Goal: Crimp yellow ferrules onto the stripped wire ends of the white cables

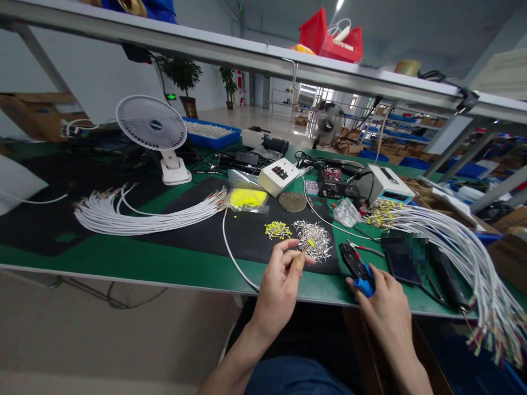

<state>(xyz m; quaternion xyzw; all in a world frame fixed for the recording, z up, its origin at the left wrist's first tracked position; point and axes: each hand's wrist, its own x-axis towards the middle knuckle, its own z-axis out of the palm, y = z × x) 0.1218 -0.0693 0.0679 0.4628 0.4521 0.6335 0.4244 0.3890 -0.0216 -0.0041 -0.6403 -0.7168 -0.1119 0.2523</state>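
Observation:
My left hand (284, 272) pinches a small yellow-sleeved terminal (310, 242) between thumb and fingers, held up in front of a loose heap of silvery metal pins (319, 233). Just left of that heap lies a smaller pile of yellow-tipped terminals (277, 230). My right hand (385, 299) is closed around the blue handles of a crimping tool (352, 258), whose black head points away from me over the green table. A pair of red-handled pliers (370, 250) rests right behind the tool. One white cable (231, 255) runs from the cable bundle toward my left forearm.
White cable bundles lie at left (160, 220) and right (461, 236). Behind the pins are a bag of yellow parts (247, 198), a white switch box (280, 175) and a bench instrument (387, 185). A white fan (153, 125) stands at left; a shelf (230, 46) crosses overhead.

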